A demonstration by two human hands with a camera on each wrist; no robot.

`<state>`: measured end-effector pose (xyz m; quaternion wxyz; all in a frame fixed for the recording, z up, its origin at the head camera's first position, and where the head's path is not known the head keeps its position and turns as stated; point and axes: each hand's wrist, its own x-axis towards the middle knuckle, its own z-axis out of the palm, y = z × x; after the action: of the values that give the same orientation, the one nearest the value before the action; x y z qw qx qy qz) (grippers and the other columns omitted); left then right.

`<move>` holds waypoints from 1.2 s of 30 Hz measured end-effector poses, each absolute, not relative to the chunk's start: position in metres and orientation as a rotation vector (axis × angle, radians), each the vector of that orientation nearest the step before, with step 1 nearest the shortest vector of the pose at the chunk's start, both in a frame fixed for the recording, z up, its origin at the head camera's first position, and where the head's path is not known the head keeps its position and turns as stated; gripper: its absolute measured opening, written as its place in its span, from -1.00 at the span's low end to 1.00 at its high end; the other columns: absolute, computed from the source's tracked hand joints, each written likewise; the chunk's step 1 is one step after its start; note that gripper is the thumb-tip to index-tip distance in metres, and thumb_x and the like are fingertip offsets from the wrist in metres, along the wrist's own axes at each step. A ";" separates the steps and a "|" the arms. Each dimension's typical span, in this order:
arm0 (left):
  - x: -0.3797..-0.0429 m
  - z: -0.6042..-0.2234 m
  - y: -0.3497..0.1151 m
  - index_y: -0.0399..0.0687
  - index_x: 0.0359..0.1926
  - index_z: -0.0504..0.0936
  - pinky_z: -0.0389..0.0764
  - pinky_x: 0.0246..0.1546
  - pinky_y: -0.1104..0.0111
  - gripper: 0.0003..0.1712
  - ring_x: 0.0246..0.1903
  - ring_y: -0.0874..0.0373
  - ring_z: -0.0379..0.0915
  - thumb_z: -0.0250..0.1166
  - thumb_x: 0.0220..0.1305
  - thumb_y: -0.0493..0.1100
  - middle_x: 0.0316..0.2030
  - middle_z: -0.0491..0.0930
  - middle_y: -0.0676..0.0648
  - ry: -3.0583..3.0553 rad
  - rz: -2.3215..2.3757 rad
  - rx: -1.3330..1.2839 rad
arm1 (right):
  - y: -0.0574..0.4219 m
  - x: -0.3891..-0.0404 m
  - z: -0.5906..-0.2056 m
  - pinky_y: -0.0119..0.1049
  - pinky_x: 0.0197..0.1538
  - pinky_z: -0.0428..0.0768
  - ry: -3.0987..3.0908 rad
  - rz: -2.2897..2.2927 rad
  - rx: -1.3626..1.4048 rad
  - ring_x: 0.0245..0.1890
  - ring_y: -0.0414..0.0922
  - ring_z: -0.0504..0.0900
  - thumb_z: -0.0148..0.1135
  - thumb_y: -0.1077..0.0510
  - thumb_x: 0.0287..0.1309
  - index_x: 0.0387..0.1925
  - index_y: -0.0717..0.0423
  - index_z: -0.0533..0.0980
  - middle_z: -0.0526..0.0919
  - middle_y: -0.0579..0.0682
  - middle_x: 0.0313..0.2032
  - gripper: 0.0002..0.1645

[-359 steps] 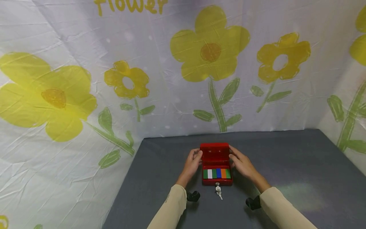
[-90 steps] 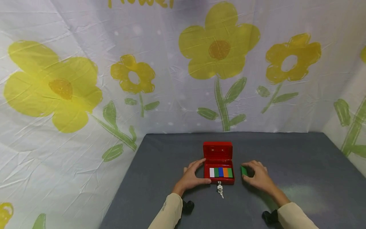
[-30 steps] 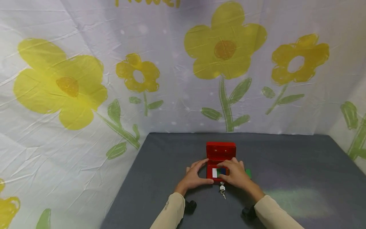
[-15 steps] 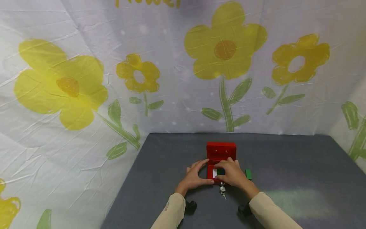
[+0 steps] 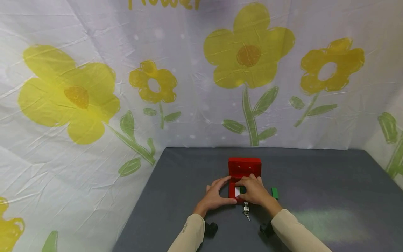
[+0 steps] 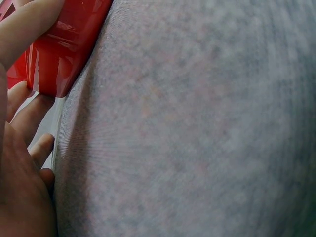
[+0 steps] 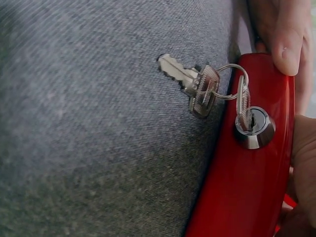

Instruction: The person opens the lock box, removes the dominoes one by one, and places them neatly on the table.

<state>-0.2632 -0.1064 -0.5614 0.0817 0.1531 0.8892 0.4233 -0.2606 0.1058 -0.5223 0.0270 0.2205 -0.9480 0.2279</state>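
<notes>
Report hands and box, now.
Left hand holding red box, lid up. Right hand inside, grip hidden. Green block outside, right of box. Keys at front.

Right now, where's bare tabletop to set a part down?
Table: bare right of the loose green block, and between left grip and the table's left edge. Crowded: red box, right grip over it, keys in front.

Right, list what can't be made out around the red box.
Head view: what else the red box holds beside the white block and green piece, hidden by the right hand.
Head view: whether that hand pinches anything, blocked by the hand itself.
Left wrist view: the rest of the left hand, cut off by the left edge.
</notes>
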 end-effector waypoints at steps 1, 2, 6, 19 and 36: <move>-0.263 -0.562 -0.106 0.61 0.49 0.25 0.36 0.17 -0.02 0.06 0.30 -0.03 0.10 0.58 -0.02 0.30 0.49 0.28 0.06 2.658 1.263 0.457 | 0.105 -0.261 -0.522 -0.18 -0.20 0.13 -2.932 0.705 0.681 -0.21 -0.13 0.39 0.65 0.08 -0.11 -0.04 0.06 0.74 0.76 0.00 0.01 -0.49; -0.263 -0.562 -0.106 0.62 0.49 0.25 0.36 0.17 -0.01 0.06 0.29 -0.02 0.10 0.57 -0.02 0.30 0.49 0.28 0.06 2.656 1.263 0.456 | 0.105 -0.260 -0.521 -0.18 -0.20 0.14 -2.936 0.705 0.680 -0.21 -0.13 0.40 0.65 0.08 -0.12 -0.04 0.06 0.74 0.76 0.00 0.00 -0.49; -0.262 -0.561 -0.106 0.63 0.49 0.24 0.37 0.15 0.01 0.05 0.28 -0.01 0.11 0.57 -0.02 0.30 0.49 0.27 0.07 2.659 1.261 0.455 | 0.104 -0.260 -0.519 -0.15 -0.16 0.19 -2.948 0.696 0.680 -0.18 -0.09 0.43 0.66 0.10 -0.13 -0.06 0.07 0.74 0.76 0.01 -0.02 -0.50; -0.261 -0.562 -0.106 0.58 0.49 0.26 0.37 0.18 -0.01 0.06 0.29 -0.02 0.12 0.58 -0.02 0.29 0.48 0.29 0.06 2.660 1.257 0.462 | 0.100 -0.260 -0.520 -0.13 -0.15 0.21 -2.947 0.694 0.682 -0.19 -0.09 0.42 0.66 0.15 -0.15 -0.08 0.06 0.75 0.76 0.00 -0.06 -0.53; -0.264 -0.565 -0.107 0.61 0.49 0.24 0.34 0.23 -0.08 0.06 0.38 -0.06 0.09 0.57 -0.01 0.30 0.50 0.27 0.06 2.663 1.269 0.473 | 0.106 -0.264 -0.529 -0.16 -0.15 0.21 -2.892 0.764 0.715 -0.09 -0.07 0.47 0.61 0.13 -0.07 0.00 0.05 0.73 0.74 0.00 -0.01 -0.51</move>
<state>-0.2639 -0.1065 -0.5650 0.0770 0.1579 0.8887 0.4235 -0.2644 0.1060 -0.5287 0.0330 0.2324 -0.9398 0.2484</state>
